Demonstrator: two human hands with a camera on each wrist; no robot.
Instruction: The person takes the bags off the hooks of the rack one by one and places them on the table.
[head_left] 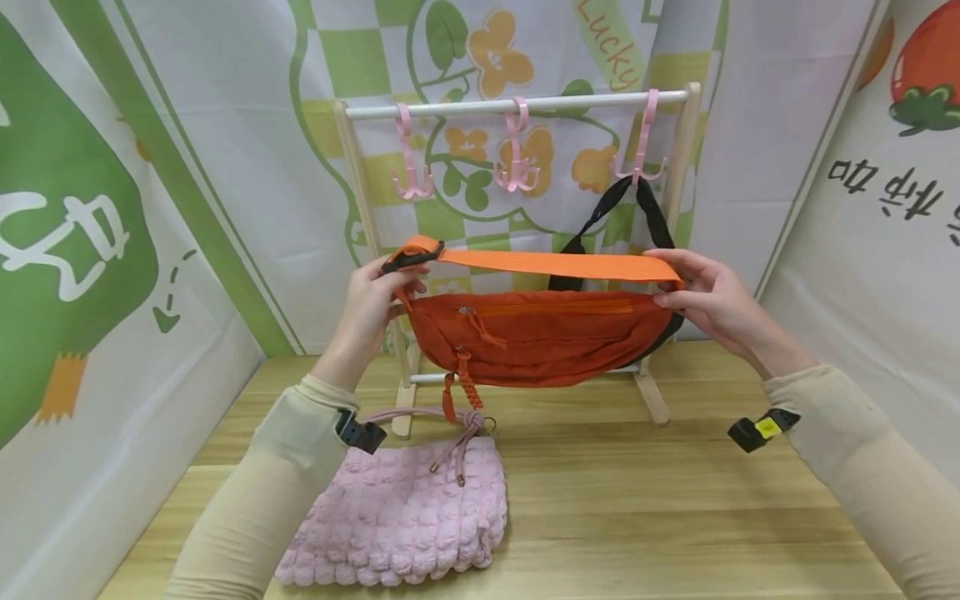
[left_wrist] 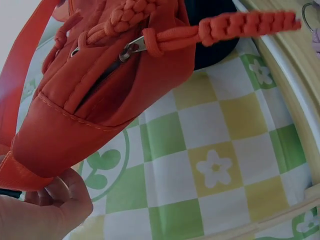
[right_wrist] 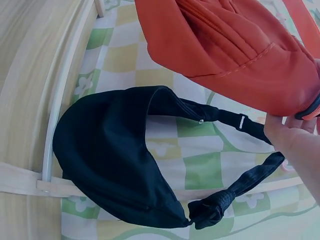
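An orange-red waist bag [head_left: 540,342] is stretched level between both hands in front of the rack, its bright orange strap [head_left: 555,265] running along the top. My left hand [head_left: 367,304] grips the strap end by the black buckle [head_left: 412,257]. At the other end my right hand [head_left: 708,300] pinches the strap and bag corner between thumb and fingers. Braided zipper pulls [left_wrist: 240,27] dangle from the bag in the left wrist view. Behind it a black bag [right_wrist: 110,155] hangs by its strap from the right pink hook [head_left: 643,137], partly hidden in the head view.
The wooden rack has a white top rail [head_left: 570,103] carrying two more pink hooks [head_left: 408,158]. A pink puffy handbag [head_left: 405,517] lies on the wooden table [head_left: 645,517] at the front left. Printed cloth walls [head_left: 217,92] enclose the table.
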